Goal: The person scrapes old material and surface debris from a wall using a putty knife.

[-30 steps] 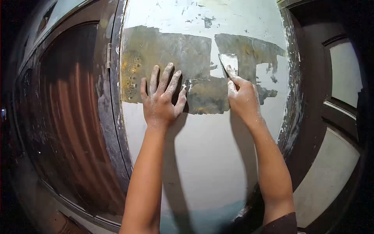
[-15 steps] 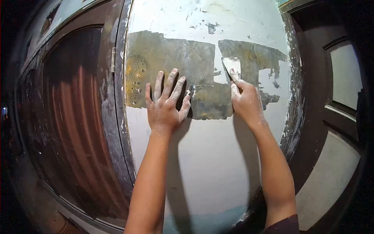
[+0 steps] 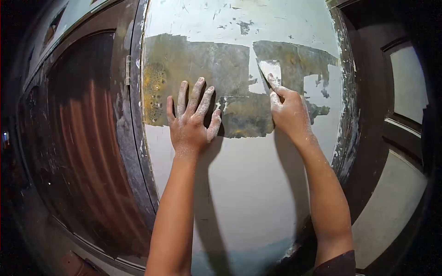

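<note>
My left hand [image 3: 191, 119] lies with fingers spread against the wall [image 3: 248, 179], over the lower left of a bare grey-brown patch [image 3: 198, 55]. White dust coats its fingers. My right hand [image 3: 291, 110] is closed round a scraper [image 3: 270, 70], its index finger stretched along the blade. The handle is hidden in my grip. The blade's edge lies at a narrow strip of white paint [image 3: 254, 73] that runs down the bare patch. Another white paint remnant [image 3: 313, 85] is to the right of the blade.
On the left stands a dark wooden door [image 3: 83, 138] with a hinge [image 3: 128, 70] on its frame. To the right is a dark panelled door [image 3: 380, 138] with pale panels. Paint-flecked frames [image 3: 343, 101] border the wall.
The view has shifted slightly, so wall and hands appear a little higher and further left. My right hand still holds the scraper at the white strip; my left hand stays on the wall.
</note>
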`<state>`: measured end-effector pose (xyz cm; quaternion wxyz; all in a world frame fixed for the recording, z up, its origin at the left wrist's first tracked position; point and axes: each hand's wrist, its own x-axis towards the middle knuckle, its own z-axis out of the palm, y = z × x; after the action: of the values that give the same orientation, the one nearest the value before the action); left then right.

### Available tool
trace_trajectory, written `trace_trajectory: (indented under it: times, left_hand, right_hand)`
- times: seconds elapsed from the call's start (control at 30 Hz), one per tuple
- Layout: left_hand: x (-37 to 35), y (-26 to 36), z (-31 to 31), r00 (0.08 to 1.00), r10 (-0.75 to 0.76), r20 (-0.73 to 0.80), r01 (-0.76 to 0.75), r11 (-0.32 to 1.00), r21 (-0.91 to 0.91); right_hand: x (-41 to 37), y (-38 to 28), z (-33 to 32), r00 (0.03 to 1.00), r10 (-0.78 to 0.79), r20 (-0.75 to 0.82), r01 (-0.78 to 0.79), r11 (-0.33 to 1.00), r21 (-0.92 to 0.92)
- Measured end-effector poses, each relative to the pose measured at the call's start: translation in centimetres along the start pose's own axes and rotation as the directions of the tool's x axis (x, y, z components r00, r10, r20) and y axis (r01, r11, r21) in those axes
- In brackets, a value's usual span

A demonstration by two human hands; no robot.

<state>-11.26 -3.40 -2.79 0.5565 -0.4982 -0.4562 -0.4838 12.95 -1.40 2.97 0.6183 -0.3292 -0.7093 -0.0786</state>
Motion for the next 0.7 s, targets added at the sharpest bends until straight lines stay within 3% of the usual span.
trace_trajectory:
  times: [0.17, 0.2, 0.3, 0.37, 0.47, 0.5, 0.6, 0.7]
  left_hand:
    - [-0.1, -0.1, 0.1, 1.0, 0.009, -0.01, -0.009, 1.0, -0.002]
    - [0.0, -0.1, 0.1, 1.0, 0.01, -0.011, -0.01, 1.0, 0.003]
    - [0.2, 0.1, -0.1, 1.0, -0.006, -0.004, 0.006, 1.0, -0.018]
    - [0.1, 0.1, -0.1, 1.0, 0.001, -0.002, -0.001, 1.0, -0.024]
    - [0.1, 0.2, -0.2, 1.0, -0.007, 0.001, 0.007, 1.0, -0.013]
    - [0.1, 0.1, -0.2, 1.0, 0.0, 0.007, 0.0, 1.0, -0.011]
    - [0.2, 0.3, -0.3, 1.0, -0.007, 0.021, 0.007, 1.0, 0.009]
    - [0.0, 0.0, 0.1, 1.0, 0.005, 0.001, -0.005, 1.0, 0.013]
  right_hand:
    - [1.1, -0.2, 0.5, 0.997, -0.073, -0.036, 0.073, 0.997, -0.017]
    - [0.8, -0.4, 0.2, 1.0, -0.017, -0.005, 0.017, 0.999, -0.031]
    - [0.9, -0.5, 0.3, 0.995, -0.06, -0.075, 0.064, 0.997, 0.046]
    - [1.8, -1.0, 0.1, 1.0, -0.021, 0.009, 0.022, 0.999, -0.031]
    - [1.2, -1.1, -0.5, 0.999, -0.028, 0.019, 0.027, 1.0, 0.008]
    - [1.1, -1.7, -1.0, 0.997, 0.046, 0.059, -0.047, 0.999, 0.009]
    - [2.2, -1.2, -0.4, 0.998, -0.053, 0.022, 0.054, 0.998, -0.018]
    - [1.9, -1.1, -0.5, 0.998, -0.042, 0.04, 0.042, 0.999, 0.002]
